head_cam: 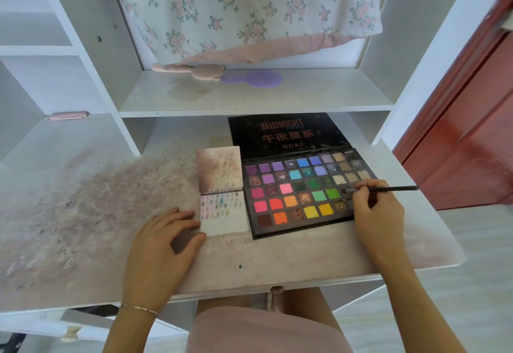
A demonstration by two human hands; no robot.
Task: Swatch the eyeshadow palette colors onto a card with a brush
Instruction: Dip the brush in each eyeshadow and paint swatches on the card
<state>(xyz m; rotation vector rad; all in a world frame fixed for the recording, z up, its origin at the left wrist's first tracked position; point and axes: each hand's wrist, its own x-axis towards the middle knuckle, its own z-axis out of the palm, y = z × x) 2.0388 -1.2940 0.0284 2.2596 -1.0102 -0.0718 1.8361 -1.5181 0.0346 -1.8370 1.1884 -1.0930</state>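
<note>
White desk (111,255), dusted pink with powder stains, set in a white shelf unit; a floral cloth (244,8) hangs at twelve o'clock, a purple hairbrush (254,79) on the shelf below it, a red door (469,119) at three. The open eyeshadow palette (302,194) sits centre-right, rows of bright pans, lid propped back. Touching its nine o'clock edge, the card (224,213), colour swatches across its top. Right hand (377,213) pinches the brush (388,189), tip down in a pan at the palette's right edge. Left hand (163,244) lies flat, fingers relaxed and slightly apart, fingertips touching the card.
</note>
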